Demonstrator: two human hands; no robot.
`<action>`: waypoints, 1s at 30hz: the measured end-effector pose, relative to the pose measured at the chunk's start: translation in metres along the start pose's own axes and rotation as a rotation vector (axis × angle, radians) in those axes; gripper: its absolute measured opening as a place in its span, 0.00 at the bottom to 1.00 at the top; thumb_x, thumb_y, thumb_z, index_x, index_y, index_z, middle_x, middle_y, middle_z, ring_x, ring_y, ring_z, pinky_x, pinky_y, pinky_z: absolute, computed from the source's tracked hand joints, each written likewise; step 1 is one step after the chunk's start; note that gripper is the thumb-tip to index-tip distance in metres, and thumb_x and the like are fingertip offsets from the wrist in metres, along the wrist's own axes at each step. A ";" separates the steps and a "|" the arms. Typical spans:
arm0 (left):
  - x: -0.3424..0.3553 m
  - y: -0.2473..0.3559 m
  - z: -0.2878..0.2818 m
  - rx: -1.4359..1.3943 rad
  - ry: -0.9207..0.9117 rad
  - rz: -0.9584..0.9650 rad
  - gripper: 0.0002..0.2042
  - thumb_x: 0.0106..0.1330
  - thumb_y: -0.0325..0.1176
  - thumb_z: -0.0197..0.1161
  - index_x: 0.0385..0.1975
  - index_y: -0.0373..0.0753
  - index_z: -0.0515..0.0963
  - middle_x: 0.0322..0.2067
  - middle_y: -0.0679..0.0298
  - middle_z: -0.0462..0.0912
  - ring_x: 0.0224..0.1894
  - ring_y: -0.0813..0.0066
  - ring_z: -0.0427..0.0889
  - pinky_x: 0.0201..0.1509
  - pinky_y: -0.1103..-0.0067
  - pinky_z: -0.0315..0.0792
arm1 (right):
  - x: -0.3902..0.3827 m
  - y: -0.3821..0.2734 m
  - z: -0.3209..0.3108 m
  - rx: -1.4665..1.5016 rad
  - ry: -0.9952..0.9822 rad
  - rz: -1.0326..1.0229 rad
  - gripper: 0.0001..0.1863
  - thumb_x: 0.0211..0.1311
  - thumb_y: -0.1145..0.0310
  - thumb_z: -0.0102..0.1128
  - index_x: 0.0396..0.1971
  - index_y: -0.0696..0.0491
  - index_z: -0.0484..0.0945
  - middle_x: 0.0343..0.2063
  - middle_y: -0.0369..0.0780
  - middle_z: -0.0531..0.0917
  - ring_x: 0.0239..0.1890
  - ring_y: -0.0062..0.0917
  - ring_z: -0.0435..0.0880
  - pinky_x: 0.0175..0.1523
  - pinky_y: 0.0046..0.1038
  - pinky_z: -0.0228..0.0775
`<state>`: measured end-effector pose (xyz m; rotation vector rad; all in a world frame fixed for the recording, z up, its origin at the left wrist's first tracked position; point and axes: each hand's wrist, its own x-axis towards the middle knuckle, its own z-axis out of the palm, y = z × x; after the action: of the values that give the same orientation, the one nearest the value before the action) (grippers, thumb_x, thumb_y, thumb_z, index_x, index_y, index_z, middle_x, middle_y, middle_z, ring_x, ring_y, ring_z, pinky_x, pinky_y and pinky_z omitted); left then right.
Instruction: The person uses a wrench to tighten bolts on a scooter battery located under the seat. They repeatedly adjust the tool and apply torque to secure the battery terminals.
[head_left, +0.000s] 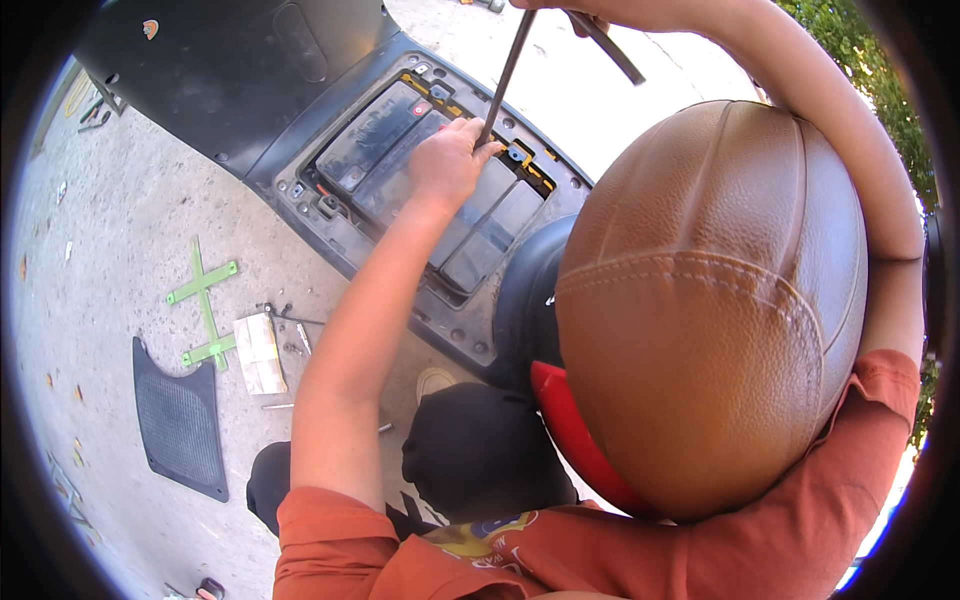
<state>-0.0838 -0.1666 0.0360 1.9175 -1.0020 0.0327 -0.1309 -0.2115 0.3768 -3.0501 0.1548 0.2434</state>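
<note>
Left hand (450, 160) steadies the tip of a long T-handle wrench (505, 75) at the battery bay (440, 185); right hand (600, 12) closes on its crossbar. Stiff, slim steel: best held at both ends.

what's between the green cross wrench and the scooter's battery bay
In the head view, bare concrete ground separates the green cross wrench from the battery bay.
</note>
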 end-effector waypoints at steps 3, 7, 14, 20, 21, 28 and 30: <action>-0.006 -0.011 0.004 -0.007 0.024 0.085 0.12 0.64 0.40 0.72 0.43 0.45 0.83 0.40 0.63 0.87 0.44 0.59 0.84 0.47 0.68 0.78 | 0.004 0.007 0.000 0.240 -0.030 0.094 0.24 0.67 0.74 0.62 0.60 0.66 0.69 0.38 0.48 0.86 0.29 0.30 0.88 0.38 0.30 0.83; -0.017 -0.008 0.005 -0.117 0.031 0.050 0.17 0.60 0.29 0.73 0.50 0.46 0.83 0.44 0.64 0.89 0.52 0.61 0.82 0.57 0.69 0.76 | 0.000 0.017 0.010 0.410 0.048 0.121 0.25 0.64 0.77 0.60 0.61 0.65 0.68 0.37 0.48 0.86 0.32 0.29 0.88 0.38 0.29 0.83; -0.024 -0.018 0.008 -0.134 0.063 0.023 0.17 0.60 0.26 0.70 0.51 0.44 0.83 0.45 0.64 0.89 0.53 0.61 0.82 0.60 0.69 0.75 | 0.000 0.010 0.001 0.231 0.065 -0.001 0.08 0.60 0.75 0.64 0.39 0.57 0.82 0.30 0.37 0.85 0.30 0.19 0.83 0.38 0.26 0.77; -0.024 -0.018 0.008 -0.119 0.047 0.046 0.17 0.60 0.26 0.68 0.50 0.44 0.82 0.45 0.62 0.88 0.53 0.60 0.80 0.60 0.68 0.74 | 0.005 0.018 -0.004 0.182 0.149 0.035 0.06 0.58 0.74 0.65 0.35 0.57 0.84 0.27 0.36 0.84 0.31 0.20 0.82 0.39 0.27 0.76; -0.023 -0.020 0.007 -0.113 0.055 0.070 0.17 0.60 0.27 0.69 0.50 0.43 0.82 0.45 0.62 0.88 0.53 0.60 0.80 0.60 0.68 0.74 | 0.007 0.016 -0.001 0.138 0.178 0.039 0.06 0.58 0.74 0.65 0.35 0.57 0.84 0.27 0.36 0.85 0.31 0.20 0.83 0.40 0.27 0.75; -0.012 -0.016 0.001 0.165 -0.059 0.211 0.17 0.60 0.30 0.72 0.50 0.42 0.84 0.47 0.59 0.87 0.52 0.58 0.81 0.59 0.67 0.76 | 0.013 0.031 0.001 -0.027 0.221 -0.044 0.06 0.57 0.73 0.65 0.34 0.57 0.85 0.27 0.39 0.86 0.33 0.23 0.83 0.42 0.28 0.75; -0.014 -0.018 0.000 0.059 -0.025 0.158 0.14 0.61 0.30 0.72 0.47 0.41 0.85 0.46 0.58 0.86 0.49 0.58 0.83 0.57 0.69 0.77 | 0.015 0.032 -0.001 -0.027 0.256 -0.042 0.06 0.56 0.73 0.65 0.33 0.57 0.85 0.27 0.39 0.86 0.33 0.23 0.83 0.43 0.29 0.76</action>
<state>-0.0811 -0.1541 0.0173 1.8916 -1.1789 0.1309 -0.1195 -0.2448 0.3730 -3.0951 0.1022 -0.1494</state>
